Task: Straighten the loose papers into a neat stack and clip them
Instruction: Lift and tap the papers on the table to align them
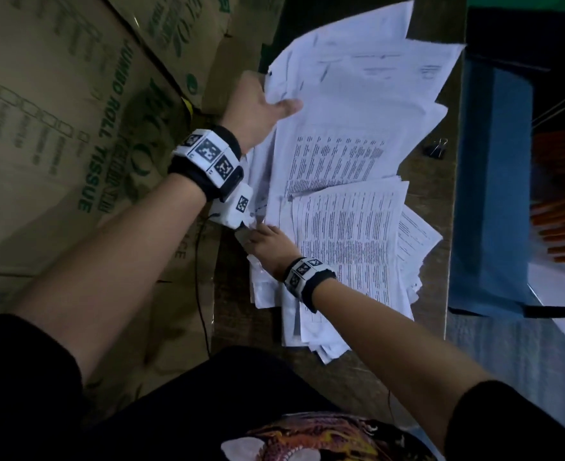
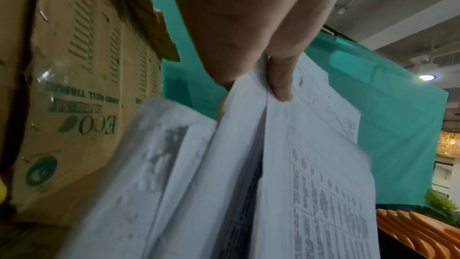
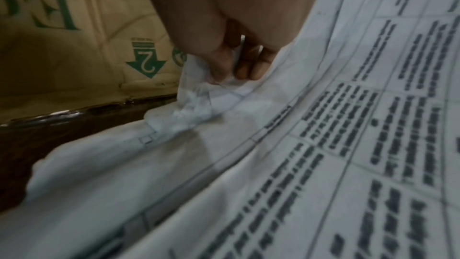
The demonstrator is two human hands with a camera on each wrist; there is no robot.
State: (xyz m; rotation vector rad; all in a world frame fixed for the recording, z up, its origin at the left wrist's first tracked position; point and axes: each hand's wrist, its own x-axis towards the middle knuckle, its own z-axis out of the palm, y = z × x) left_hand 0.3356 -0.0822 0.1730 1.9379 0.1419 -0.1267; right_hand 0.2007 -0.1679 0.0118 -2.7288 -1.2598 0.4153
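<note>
Loose printed papers (image 1: 347, 154) lie fanned and askew across a brown table (image 1: 420, 181). My left hand (image 1: 267, 104) grips the far left edge of a bundle of sheets (image 2: 273, 145), thumb on top, and lifts it. My right hand (image 1: 267, 241) pinches a crumpled corner (image 3: 199, 103) at the near left edge of the lower sheets (image 3: 323, 164). A black binder clip (image 1: 435, 148) lies on the table to the right of the papers, apart from both hands.
Cardboard tissue boxes (image 1: 58, 128) stand along the table's left side. A blue bin (image 1: 494, 181) and orange items (image 1: 560, 221) sit beyond the table's right edge. A thin black cable (image 1: 201, 294) hangs by the left edge.
</note>
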